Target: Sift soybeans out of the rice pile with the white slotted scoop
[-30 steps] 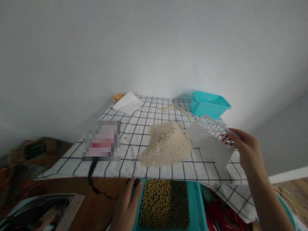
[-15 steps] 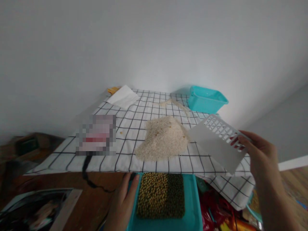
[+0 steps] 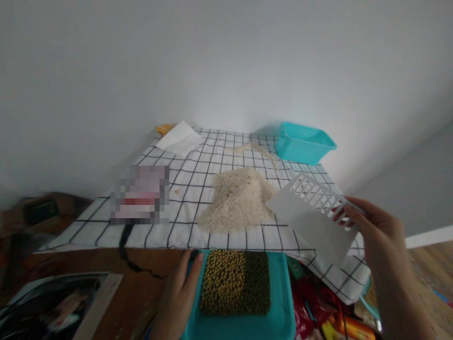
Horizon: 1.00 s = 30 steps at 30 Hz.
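My right hand (image 3: 375, 224) is closed on the slotted edge of a flat white plastic plate (image 3: 304, 219). The plate's far left edge meets the right side of a pile of pale grains (image 3: 239, 200), which has a few yellowish bits in it. At the lower left, my left hand (image 3: 182, 288) grips the left rim of a teal tray (image 3: 239, 328). Yellow-brown beans (image 3: 222, 283) fill the left part of the tray's contents, and dark green beans (image 3: 257, 283) lie alongside on the right. Something small and black shows by my left fingertips.
Under the pile lies a white checked cloth (image 3: 193, 177). A teal basin (image 3: 304, 144) stands at the back right, a white sheet (image 3: 181, 139) at the back left. On the left is a blurred-out object (image 3: 141, 193) with a black strap (image 3: 123, 245). Red packages (image 3: 314, 302) sit below right.
The white plate has shifted slightly left and down against the pile, with my right hand moving along. My left hand stays on the tray. The whole view has shifted a little.
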Tool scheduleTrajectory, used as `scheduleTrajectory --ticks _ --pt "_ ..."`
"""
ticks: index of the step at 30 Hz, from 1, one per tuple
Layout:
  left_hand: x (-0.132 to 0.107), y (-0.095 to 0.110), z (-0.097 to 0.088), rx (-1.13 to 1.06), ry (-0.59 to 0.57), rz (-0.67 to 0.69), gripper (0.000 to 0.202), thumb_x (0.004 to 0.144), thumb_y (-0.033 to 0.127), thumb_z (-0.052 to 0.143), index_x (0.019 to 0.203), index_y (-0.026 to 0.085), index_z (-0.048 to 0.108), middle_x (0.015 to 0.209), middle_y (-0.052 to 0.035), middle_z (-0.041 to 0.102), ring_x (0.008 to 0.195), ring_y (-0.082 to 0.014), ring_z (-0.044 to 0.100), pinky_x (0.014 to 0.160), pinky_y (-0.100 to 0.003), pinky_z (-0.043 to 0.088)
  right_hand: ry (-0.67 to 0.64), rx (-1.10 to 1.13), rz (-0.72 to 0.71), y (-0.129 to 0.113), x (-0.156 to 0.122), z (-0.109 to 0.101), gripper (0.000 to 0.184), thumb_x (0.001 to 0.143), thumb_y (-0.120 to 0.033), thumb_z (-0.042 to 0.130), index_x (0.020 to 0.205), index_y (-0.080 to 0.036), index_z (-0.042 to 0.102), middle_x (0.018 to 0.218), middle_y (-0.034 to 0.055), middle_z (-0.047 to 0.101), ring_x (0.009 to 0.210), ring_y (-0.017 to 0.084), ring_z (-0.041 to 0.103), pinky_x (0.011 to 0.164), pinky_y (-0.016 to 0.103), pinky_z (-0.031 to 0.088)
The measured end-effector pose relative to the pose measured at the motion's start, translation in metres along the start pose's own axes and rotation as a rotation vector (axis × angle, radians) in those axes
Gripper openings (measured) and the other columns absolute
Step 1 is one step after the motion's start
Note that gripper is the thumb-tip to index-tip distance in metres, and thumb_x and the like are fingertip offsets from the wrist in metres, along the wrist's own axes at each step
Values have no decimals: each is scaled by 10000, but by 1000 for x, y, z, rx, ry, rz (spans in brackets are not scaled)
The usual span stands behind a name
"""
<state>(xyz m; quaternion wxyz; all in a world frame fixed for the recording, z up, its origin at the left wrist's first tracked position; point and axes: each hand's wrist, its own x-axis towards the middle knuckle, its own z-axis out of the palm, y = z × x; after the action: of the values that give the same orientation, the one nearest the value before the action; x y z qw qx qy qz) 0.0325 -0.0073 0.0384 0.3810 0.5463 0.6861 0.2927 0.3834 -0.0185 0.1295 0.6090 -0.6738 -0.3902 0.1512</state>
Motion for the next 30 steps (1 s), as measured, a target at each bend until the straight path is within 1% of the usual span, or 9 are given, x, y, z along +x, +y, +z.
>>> scheduleTrajectory --ticks 3,7,12,15,17,21,24,27,30 --pt "-1 2 -1 -10 -2 4 558 820 549 351 1094 132 603 1348 -256 624 1308 -356 538 1111 -485 399 27 -21 15 -4 -6 -6 301 688 -413 760 933 -239 751 711 32 715 612 168 601 541 279 450" --pt "2 -7 2 -25 9 -13 541 801 560 373 1076 153 601 1347 -256 624 1300 -354 552 1112 -511 397 76 -88 -21 -8 -11 -18 280 721 -401 742 937 -223 748 696 11 705 623 146 583 561 258 426" --pt "6 -20 13 -123 27 -48 681 780 622 393 1214 125 565 1402 -232 588 1360 -332 495 1167 -518 309 76 -143 35 -7 -19 -30 285 706 -424 743 922 -238 747 726 1 709 660 153 584 586 264 427" --pt "7 -21 14 -181 4 -92 771 752 642 421 1276 87 527 1461 -241 524 1414 -330 421 1205 -509 220 92 -144 65 -5 -25 -35 317 709 -461 734 944 -248 745 761 4 717 685 163 603 594 267 444" --pt "7 -20 14 -204 -7 -88 776 755 636 425 1288 81 522 1475 -233 511 1421 -320 411 1212 -491 206 129 -148 79 -2 -27 -40 336 695 -480 745 941 -251 747 752 11 716 660 161 600 553 261 440" --pt "6 -20 13 -207 -2 -64 745 768 629 428 1272 91 543 1453 -215 543 1404 -312 439 1208 -483 228 132 -169 139 6 -30 -50 379 626 -514 782 887 -241 759 705 43 711 587 168 599 473 259 454" --pt "6 -22 14 -174 32 -32 662 793 598 443 1240 126 567 1399 -199 602 1352 -315 509 1175 -496 305 79 -137 183 9 -39 -50 404 577 -499 813 876 -230 766 672 56 707 558 186 610 444 268 478" --pt "6 -27 15 -133 64 22 547 831 560 444 1183 174 606 1332 -171 663 1292 -307 573 1131 -491 380 9 -115 172 6 -52 -44 423 616 -470 796 942 -205 753 696 59 717 570 186 628 469 267 503" --pt "7 -32 16 -116 78 48 504 868 545 442 1190 197 614 1346 -149 658 1307 -298 559 1130 -495 382 14 -118 157 -2 -58 -40 386 671 -443 760 967 -196 733 719 61 723 565 181 624 471 266 491"
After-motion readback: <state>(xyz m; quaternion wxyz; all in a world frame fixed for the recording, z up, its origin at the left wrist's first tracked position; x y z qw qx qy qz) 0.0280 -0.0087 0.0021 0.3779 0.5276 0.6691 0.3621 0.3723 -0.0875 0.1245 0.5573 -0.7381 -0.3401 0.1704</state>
